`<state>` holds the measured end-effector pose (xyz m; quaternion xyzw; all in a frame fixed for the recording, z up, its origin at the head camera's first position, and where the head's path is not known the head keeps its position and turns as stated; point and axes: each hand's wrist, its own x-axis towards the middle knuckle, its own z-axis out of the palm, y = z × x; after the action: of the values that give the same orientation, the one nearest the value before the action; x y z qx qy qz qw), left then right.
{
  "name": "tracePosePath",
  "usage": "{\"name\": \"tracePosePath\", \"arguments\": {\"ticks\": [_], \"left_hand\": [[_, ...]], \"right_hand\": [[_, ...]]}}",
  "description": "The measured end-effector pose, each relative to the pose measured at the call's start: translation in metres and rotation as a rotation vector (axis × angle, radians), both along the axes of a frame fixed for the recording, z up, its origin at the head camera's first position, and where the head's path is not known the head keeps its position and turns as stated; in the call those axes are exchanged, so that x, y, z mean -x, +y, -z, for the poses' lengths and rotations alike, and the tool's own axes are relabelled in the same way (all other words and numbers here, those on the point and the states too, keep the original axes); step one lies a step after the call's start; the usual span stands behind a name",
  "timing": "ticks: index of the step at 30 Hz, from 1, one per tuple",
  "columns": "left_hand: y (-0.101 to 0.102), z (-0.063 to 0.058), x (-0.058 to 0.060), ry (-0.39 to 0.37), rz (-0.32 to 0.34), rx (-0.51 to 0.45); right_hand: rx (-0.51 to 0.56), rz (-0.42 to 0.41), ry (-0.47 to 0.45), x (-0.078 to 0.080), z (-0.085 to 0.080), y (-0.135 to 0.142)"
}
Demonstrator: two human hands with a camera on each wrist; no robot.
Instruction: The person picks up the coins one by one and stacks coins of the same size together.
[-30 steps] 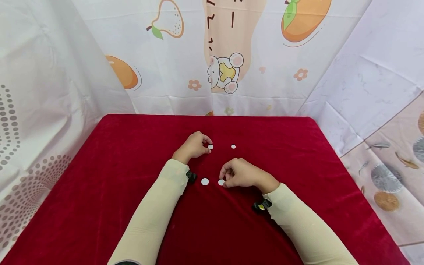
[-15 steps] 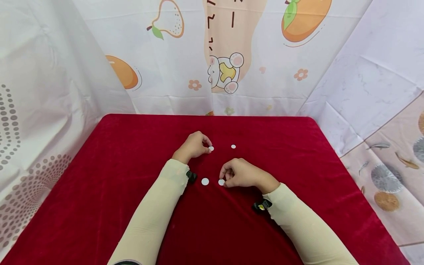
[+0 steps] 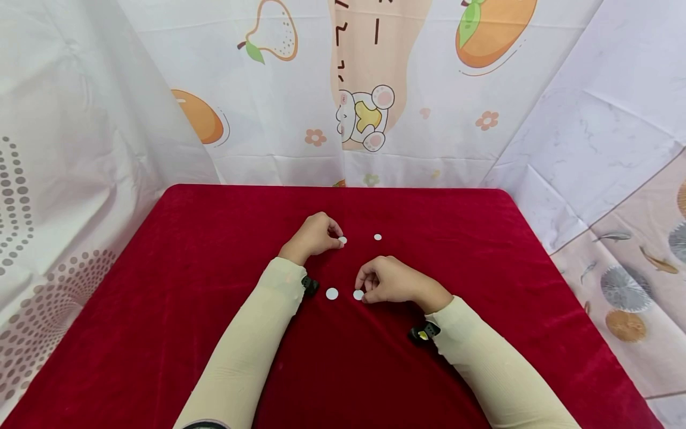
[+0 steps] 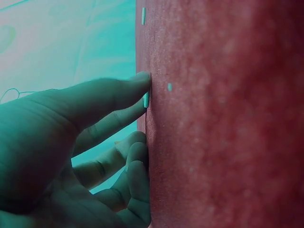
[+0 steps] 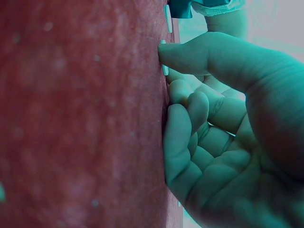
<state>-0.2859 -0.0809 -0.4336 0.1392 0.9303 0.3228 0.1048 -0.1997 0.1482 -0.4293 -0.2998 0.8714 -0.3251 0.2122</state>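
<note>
My left hand (image 3: 313,237) lies over the far middle of the red cloth, thumb and forefinger pinching a flat white disc (image 3: 343,240) by its edges. In the left wrist view that disc (image 4: 146,100) stands edge-on between thumb and finger, at the cloth. Closer to me, my right hand (image 3: 395,281) pinches a second white disc (image 3: 358,295) between thumb and forefinger, its other fingers curled. The right wrist view shows this disc (image 5: 165,70) partly behind the thumb, against the cloth. Just left of it lies another white disc (image 3: 332,294), untouched.
One more, smaller-looking white disc (image 3: 377,237) lies at the far right of the group. A red velvet cloth (image 3: 455,232) covers the table. White printed curtains (image 3: 257,119) hang behind and at both sides. Each wrist carries a small black device (image 3: 309,286).
The disc in my left hand has shifted slightly toward me and to the right, and the fingertips now cover more of it. My right hand and the other discs have stayed nearly still.
</note>
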Motion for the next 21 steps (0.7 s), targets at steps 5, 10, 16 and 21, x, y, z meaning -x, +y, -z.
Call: {"name": "tracePosePath", "arguments": {"ticks": [5, 10, 16, 21], "left_hand": [[0.0001, 0.0008, 0.0012, 0.008, -0.001, 0.009], [0.0013, 0.0020, 0.0020, 0.032, 0.003, 0.023], [0.0022, 0.0014, -0.0006, 0.050, 0.052, 0.051], [0.0028, -0.0007, -0.0025, 0.053, 0.075, 0.056]], "right_hand": [[0.000, -0.001, 0.003, 0.0002, 0.0001, -0.0002], [0.001, -0.001, -0.002, 0.0001, -0.0001, -0.0002], [0.001, -0.003, -0.002, 0.0002, 0.0002, -0.0001], [0.002, -0.002, -0.001, 0.0003, 0.0000, 0.0000]]}}
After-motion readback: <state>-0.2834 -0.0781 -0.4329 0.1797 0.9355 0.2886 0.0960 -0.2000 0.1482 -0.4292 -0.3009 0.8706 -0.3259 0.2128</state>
